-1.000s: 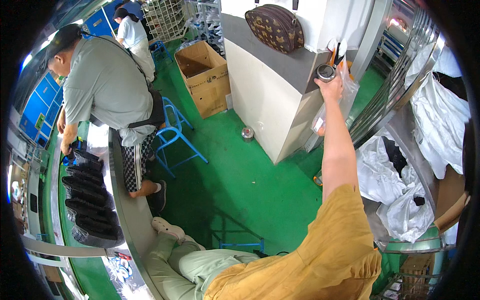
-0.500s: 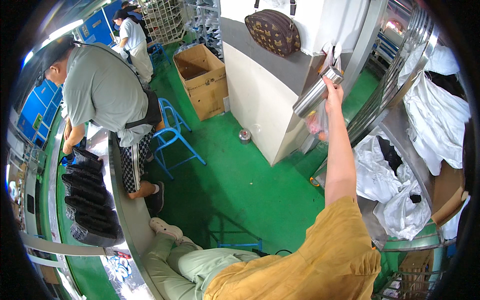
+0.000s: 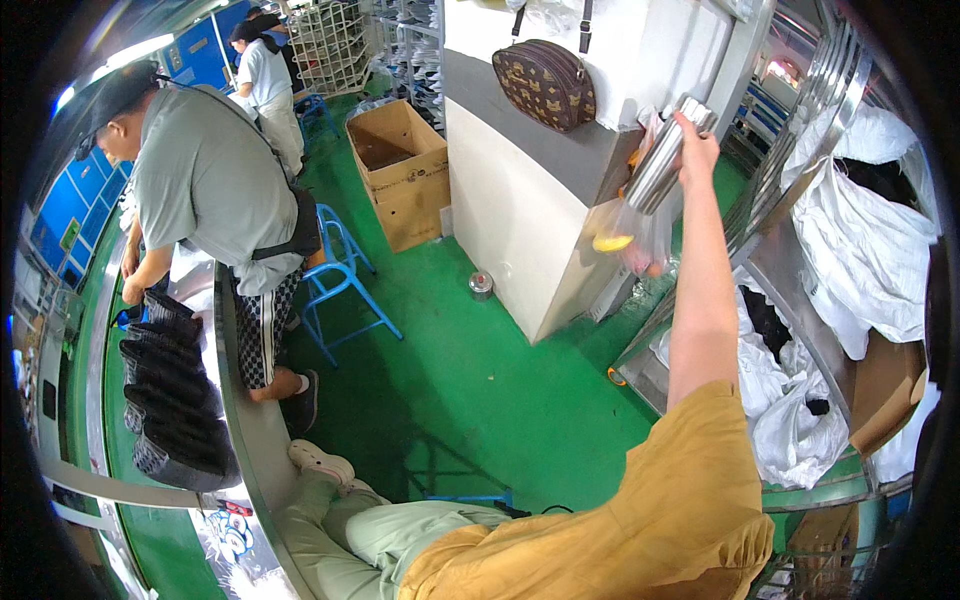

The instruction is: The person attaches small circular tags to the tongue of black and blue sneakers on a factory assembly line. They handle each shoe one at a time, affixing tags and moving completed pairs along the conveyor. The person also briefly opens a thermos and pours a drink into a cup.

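Flask (image 3: 668, 152) (steel, tilted) gripped near its top in right hand (image 3: 694, 150), arm stretched out, up by the edge of the grey cabinet (image 3: 520, 200). Clear bag (image 3: 628, 235) hanging just below. Brown purse (image 3: 546, 84) further left on the wall. Left hand out of sight.

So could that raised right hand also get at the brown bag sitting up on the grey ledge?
Probably yes. The right hand is up at ledge height, its grip on a steel bottle, and the brown bag sits a little to its left with nothing between. But the hand is full.
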